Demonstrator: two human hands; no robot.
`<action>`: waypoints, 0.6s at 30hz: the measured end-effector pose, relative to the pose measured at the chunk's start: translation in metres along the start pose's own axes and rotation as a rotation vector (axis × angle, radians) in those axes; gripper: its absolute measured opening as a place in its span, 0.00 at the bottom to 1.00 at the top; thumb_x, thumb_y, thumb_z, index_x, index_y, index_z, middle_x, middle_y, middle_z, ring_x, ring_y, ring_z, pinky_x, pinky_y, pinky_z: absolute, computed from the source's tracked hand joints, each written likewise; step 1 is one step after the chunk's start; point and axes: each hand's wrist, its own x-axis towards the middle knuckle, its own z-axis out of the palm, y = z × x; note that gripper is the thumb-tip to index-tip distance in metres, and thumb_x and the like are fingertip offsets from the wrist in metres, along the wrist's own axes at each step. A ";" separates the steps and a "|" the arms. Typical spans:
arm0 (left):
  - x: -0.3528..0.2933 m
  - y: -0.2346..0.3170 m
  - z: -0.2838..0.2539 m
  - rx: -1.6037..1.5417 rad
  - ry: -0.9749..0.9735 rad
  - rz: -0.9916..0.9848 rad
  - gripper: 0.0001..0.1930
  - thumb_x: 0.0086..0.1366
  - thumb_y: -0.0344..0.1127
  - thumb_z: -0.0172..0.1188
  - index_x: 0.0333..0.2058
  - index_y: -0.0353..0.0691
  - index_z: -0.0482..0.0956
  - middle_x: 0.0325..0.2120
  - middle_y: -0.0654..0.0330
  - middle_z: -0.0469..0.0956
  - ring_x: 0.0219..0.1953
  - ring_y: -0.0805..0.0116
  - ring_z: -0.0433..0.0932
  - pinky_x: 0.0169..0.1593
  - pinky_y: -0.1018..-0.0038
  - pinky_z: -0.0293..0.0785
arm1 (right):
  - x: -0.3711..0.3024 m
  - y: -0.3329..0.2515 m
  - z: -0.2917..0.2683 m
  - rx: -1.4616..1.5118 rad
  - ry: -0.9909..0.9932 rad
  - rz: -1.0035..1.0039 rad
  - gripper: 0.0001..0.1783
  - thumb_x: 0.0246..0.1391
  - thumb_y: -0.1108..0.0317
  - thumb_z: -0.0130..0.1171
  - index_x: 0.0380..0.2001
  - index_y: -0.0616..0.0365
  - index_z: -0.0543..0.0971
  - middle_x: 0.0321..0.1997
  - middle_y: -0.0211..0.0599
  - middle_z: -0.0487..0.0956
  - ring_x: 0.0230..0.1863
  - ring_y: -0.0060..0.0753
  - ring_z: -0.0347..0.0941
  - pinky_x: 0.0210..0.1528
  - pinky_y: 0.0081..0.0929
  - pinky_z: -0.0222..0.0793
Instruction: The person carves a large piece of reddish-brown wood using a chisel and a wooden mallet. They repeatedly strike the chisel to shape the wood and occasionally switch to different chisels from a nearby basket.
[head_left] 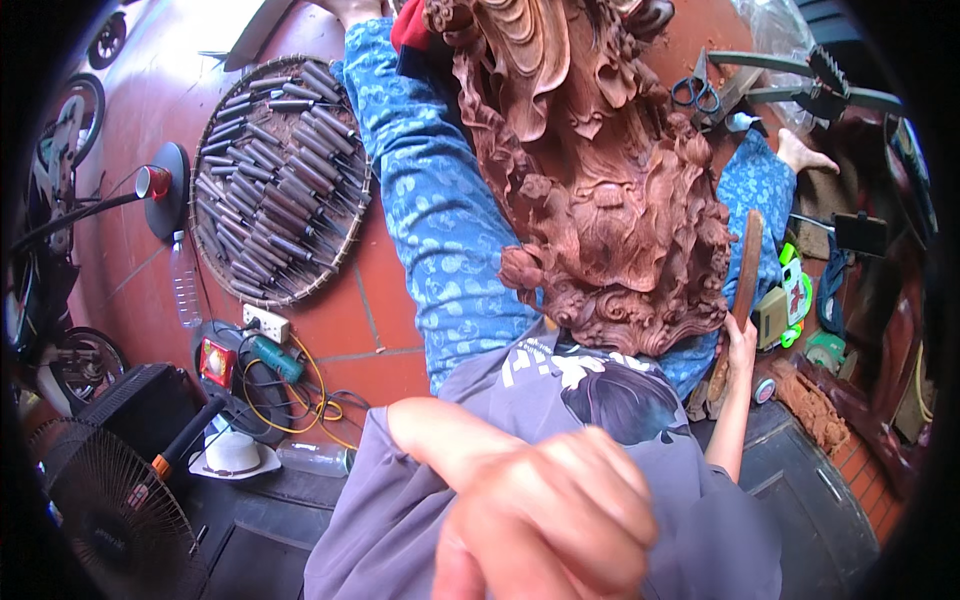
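A large carved wooden sculpture [625, 230] in reddish brown, with deep folds and curled shapes, lies between my outstretched legs, its near end against my lap. My right hand [741, 343] is closed round a long, slightly curved wooden stick [747, 270], held upright beside the carving's right side. Raised close to the camera, my left hand [555, 510] is large and somewhat blurred. Its fingers are curled in, and whatever they might hold is hidden. It stays well apart from the carving.
A round woven tray [365, 195] full of wood-handled carving tools lies on the red tiles at left. Near it are a power strip [266, 322], cables, a clear bottle [185, 285] and a fan [105, 530]. Scissors [697, 90] lie at upper right; a phone [860, 234] is mounted at right.
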 end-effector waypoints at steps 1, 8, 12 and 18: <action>0.000 -0.004 0.005 -0.019 -0.081 -0.026 0.30 0.63 0.64 0.52 0.50 0.45 0.77 0.22 0.55 0.76 0.17 0.67 0.72 0.19 0.75 0.64 | -0.003 0.001 0.000 0.021 0.020 0.001 0.18 0.54 0.54 0.62 0.34 0.58 0.75 0.17 0.27 0.69 0.12 0.20 0.64 0.14 0.18 0.61; 0.001 -0.022 0.052 0.024 0.324 0.130 0.25 0.66 0.61 0.50 0.36 0.44 0.80 0.22 0.56 0.76 0.17 0.71 0.72 0.17 0.78 0.62 | -0.002 -0.002 0.005 0.074 0.038 0.014 0.17 0.54 0.54 0.63 0.28 0.55 0.73 0.15 0.26 0.68 0.11 0.20 0.64 0.14 0.18 0.60; 0.000 -0.027 0.060 0.018 0.383 0.148 0.25 0.67 0.61 0.50 0.36 0.42 0.80 0.22 0.57 0.76 0.17 0.71 0.72 0.16 0.78 0.62 | -0.003 -0.003 0.001 0.048 0.028 0.034 0.16 0.56 0.55 0.61 0.28 0.55 0.72 0.16 0.27 0.68 0.12 0.20 0.64 0.14 0.19 0.60; 0.000 -0.003 0.051 0.187 0.322 0.122 0.26 0.68 0.60 0.49 0.34 0.39 0.79 0.21 0.60 0.76 0.17 0.72 0.71 0.16 0.78 0.60 | 0.001 0.014 -0.005 0.099 0.063 0.038 0.14 0.56 0.57 0.62 0.31 0.55 0.74 0.17 0.24 0.67 0.13 0.18 0.63 0.13 0.19 0.58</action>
